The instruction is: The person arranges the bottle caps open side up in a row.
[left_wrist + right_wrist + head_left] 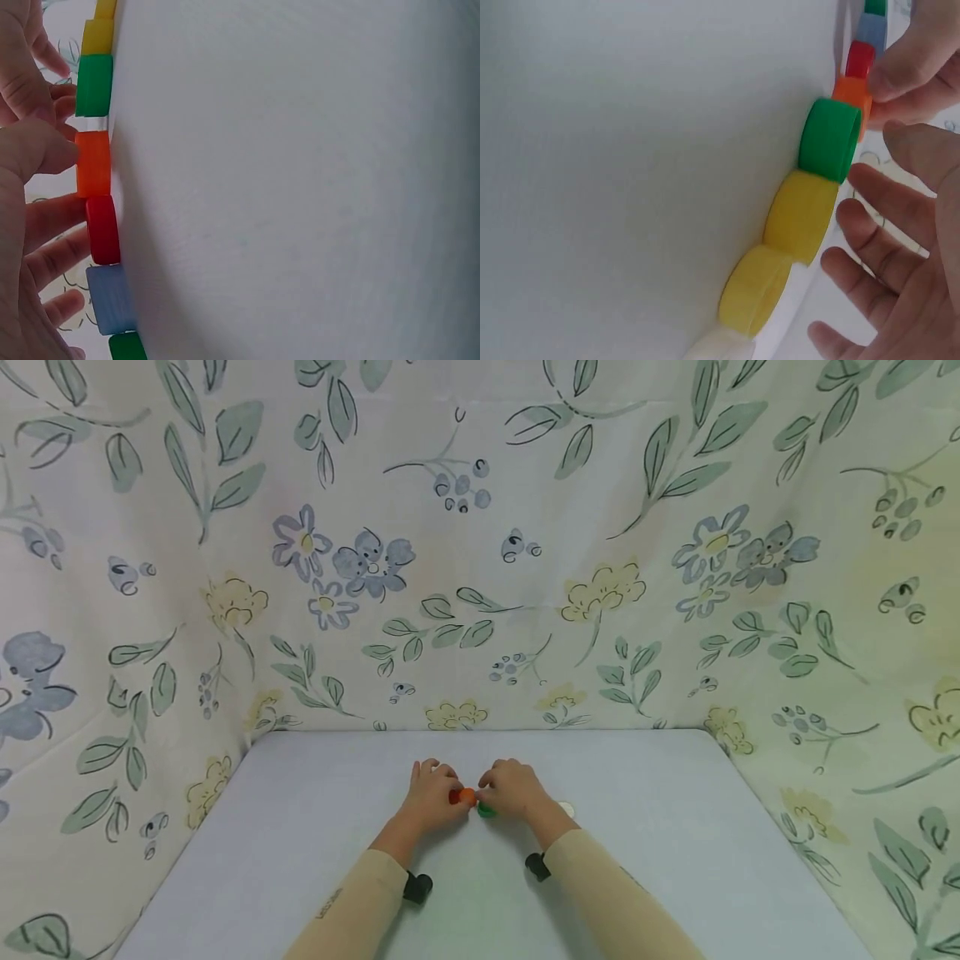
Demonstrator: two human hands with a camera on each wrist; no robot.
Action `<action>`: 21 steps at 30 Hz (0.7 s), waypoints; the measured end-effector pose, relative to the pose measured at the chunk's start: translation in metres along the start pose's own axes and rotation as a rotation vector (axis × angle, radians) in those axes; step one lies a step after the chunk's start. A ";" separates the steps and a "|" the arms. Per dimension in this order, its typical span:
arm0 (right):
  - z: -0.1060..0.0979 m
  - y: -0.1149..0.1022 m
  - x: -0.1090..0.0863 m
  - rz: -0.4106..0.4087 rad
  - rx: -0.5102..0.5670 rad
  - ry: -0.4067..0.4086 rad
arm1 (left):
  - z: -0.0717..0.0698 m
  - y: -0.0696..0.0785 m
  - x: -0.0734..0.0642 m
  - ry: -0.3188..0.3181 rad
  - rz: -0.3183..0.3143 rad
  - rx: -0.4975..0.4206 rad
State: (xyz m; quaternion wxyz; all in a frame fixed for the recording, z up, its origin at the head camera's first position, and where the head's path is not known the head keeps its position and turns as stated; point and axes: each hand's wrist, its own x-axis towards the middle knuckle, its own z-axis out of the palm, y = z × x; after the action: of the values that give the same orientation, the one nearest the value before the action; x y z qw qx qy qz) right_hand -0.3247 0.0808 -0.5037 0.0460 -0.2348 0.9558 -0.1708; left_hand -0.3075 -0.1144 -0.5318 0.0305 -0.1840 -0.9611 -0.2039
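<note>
Between the two hands in the head view sit an orange cap [467,797], a red cap [454,797] and a green cap [487,811]. My left hand [432,795] pinches the orange cap between thumb and fingers; its other fingers spread behind the red cap [103,230] and a blue cap [112,300]. A small gap parts the orange cap [94,165] from the green cap [94,85]. My right hand [904,247] has its fingers loosely spread beside the green cap [829,139], whose hollow rim shows, and a yellow cap [802,217].
The caps form a curved row on the white table [300,827]. A paler yellow cap [754,291] and a white cap [721,346] continue it, and another green cap [128,346] lies past the blue one. Floral cloth [465,568] hangs behind the table and at both sides.
</note>
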 end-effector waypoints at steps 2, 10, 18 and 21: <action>0.003 -0.002 0.002 0.005 -0.012 0.001 | 0.001 -0.002 0.000 0.001 0.008 0.002; 0.012 -0.010 0.008 0.003 -0.082 0.010 | 0.000 -0.002 0.001 -0.003 0.017 -0.019; 0.012 -0.016 0.010 0.054 -0.087 -0.033 | -0.005 0.001 0.001 0.000 0.019 -0.045; 0.011 -0.016 0.011 0.053 -0.079 -0.043 | -0.005 0.001 0.002 -0.005 0.009 -0.047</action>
State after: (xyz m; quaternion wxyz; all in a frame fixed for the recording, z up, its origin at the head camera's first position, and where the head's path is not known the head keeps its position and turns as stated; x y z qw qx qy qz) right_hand -0.3255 0.0586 -0.5086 0.0619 -0.2148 0.9664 -0.1266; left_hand -0.3093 -0.1148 -0.5269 0.0245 -0.1894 -0.9553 -0.2258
